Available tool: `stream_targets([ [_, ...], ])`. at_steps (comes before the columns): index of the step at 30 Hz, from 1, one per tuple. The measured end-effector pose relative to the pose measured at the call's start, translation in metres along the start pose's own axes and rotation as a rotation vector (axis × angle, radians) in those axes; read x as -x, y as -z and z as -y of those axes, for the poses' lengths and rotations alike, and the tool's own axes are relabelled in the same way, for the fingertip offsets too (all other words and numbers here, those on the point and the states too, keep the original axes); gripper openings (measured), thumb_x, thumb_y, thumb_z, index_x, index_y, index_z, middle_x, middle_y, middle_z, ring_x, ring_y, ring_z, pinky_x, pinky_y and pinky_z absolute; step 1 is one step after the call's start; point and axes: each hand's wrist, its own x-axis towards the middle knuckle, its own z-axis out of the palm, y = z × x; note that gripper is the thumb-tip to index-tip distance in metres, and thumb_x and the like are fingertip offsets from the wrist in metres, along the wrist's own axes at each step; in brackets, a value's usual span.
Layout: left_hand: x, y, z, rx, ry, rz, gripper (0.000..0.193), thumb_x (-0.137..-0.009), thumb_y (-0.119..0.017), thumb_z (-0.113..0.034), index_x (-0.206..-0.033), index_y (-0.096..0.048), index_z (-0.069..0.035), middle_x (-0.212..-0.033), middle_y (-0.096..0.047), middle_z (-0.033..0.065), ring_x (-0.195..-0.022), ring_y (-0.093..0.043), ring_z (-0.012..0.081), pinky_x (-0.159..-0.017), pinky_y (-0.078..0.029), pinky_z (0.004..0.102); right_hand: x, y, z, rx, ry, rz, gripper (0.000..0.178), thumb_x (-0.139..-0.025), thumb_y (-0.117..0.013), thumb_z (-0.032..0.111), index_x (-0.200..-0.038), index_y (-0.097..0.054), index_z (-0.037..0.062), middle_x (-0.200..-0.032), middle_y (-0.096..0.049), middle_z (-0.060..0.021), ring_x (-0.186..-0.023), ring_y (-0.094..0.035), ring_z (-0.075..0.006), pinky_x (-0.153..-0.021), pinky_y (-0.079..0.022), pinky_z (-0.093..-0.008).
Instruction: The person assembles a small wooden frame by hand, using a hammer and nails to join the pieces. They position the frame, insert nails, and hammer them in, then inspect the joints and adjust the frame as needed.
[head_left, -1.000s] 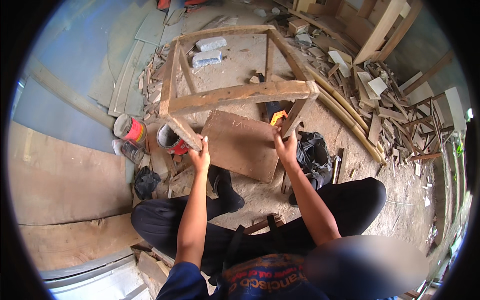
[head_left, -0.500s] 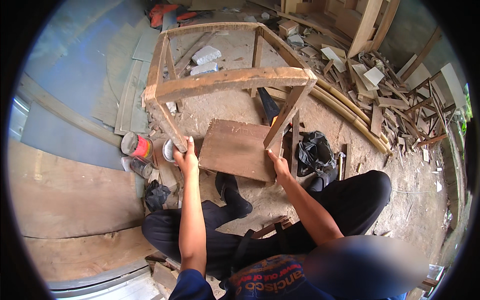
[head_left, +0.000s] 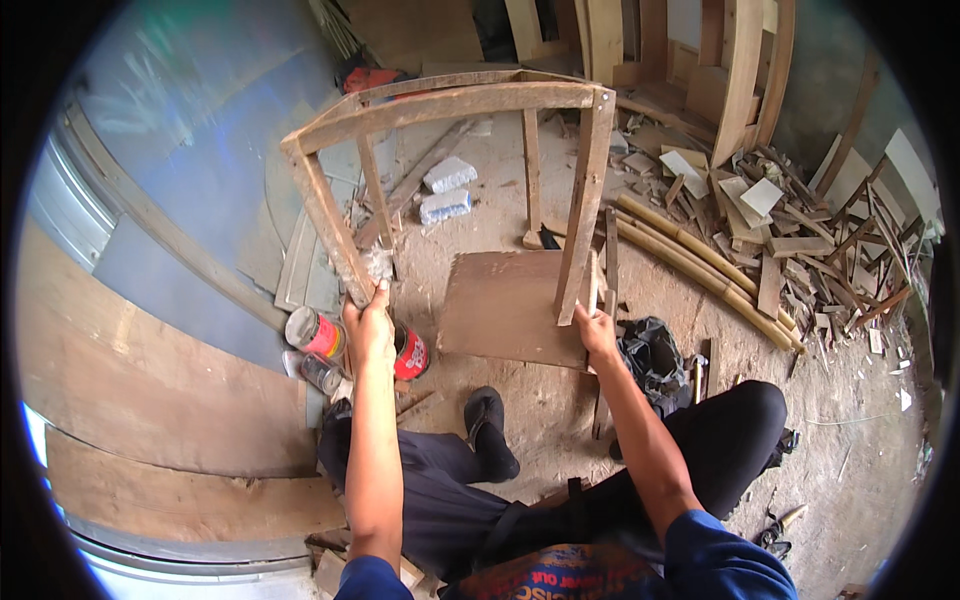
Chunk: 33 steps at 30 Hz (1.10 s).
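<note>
A wooden stool frame with four legs and joining rails is held up in front of me. My left hand grips the lower end of its near left leg. My right hand is closed round the bottom of the near right leg. Both far legs reach down toward the floor; whether they touch it I cannot tell. Behind and below the right leg lies a square brown board, its right edge close to my right hand. Beside my left hand, a red can stands on the floor.
At left are another paint can and a glass jar. White foam blocks lie beyond the frame. Bamboo poles and a heap of wood scraps lie at right. A black plastic bag sits near my right knee.
The frame has tipped in my hands, so its near legs stand more upright and its top rails look narrower. My view has lifted, showing more of the back wall.
</note>
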Motion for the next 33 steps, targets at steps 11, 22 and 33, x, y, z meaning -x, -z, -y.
stream_targets([
  [11, -0.002, -0.036, 0.018, 0.110, 0.011, 0.010, 0.018, -0.083, -0.074, -0.008, -0.096, -0.061, -0.007, -0.088, -0.060, -0.0012, -0.080, -0.052, 0.0120, -0.076, -0.041, 0.0288, -0.097, 0.206, 0.091, -0.167, 0.021, -0.299, 0.075, -0.081, -0.071, 0.060, -0.115, -0.061, -0.0062, -0.104, -0.065, -0.0121, -0.089, -0.063, -0.0207, -0.078, -0.052, -0.0363],
  [22, 0.026, -0.055, 0.078, 0.065, 0.152, 0.053, 0.022, -0.085, -0.073, -0.008, -0.103, -0.061, -0.004, -0.096, -0.061, 0.0017, -0.087, -0.053, 0.0130, -0.081, -0.041, 0.0294, -0.118, 0.336, 0.022, -0.071, -0.059, -0.526, 0.086, -0.076, -0.072, 0.065, -0.119, -0.060, -0.0082, -0.105, -0.064, -0.0103, -0.088, -0.060, -0.0192, -0.078, -0.050, -0.0346],
  [33, 0.032, -0.035, 0.103, 0.026, 0.256, -0.055, 0.016, -0.085, -0.072, -0.006, -0.095, -0.060, -0.010, -0.076, -0.056, -0.0007, -0.064, -0.050, 0.0108, -0.057, -0.041, 0.0265, -0.110, 0.235, 0.055, 0.940, 0.627, -0.994, 0.075, -0.092, -0.059, 0.052, -0.128, -0.045, -0.0112, -0.125, -0.053, -0.0258, -0.120, -0.050, -0.0344, -0.102, -0.040, -0.0445],
])
